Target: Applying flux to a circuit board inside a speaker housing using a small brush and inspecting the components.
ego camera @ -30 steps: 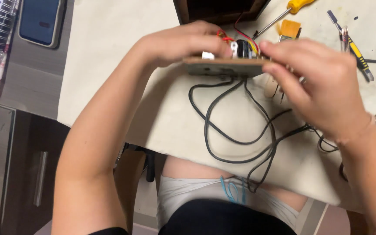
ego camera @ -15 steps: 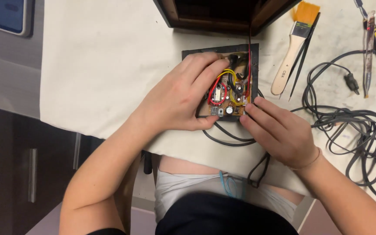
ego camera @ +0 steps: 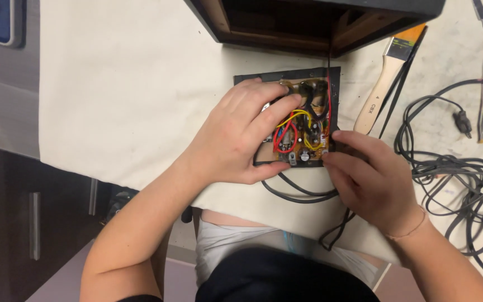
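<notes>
Across the cream cloth (ego camera: 129,84) the circuit board (ego camera: 300,131), lifted a second ago, is now lying flat while the left hand (ego camera: 241,137) is pressing it, fingers spread, and the right hand (ego camera: 373,179) is pinching its edge.

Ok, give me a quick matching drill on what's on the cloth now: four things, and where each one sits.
Things:
1. circuit board
2. paintbrush
3. coiled cable
4. wooden box

Places:
A. at the top edge, open side toward the person
B. between both hands
C. far right, loose on the cloth
D. just right of the board, lying diagonally

Pairs: 1-B, 2-D, 3-C, 4-A
</notes>
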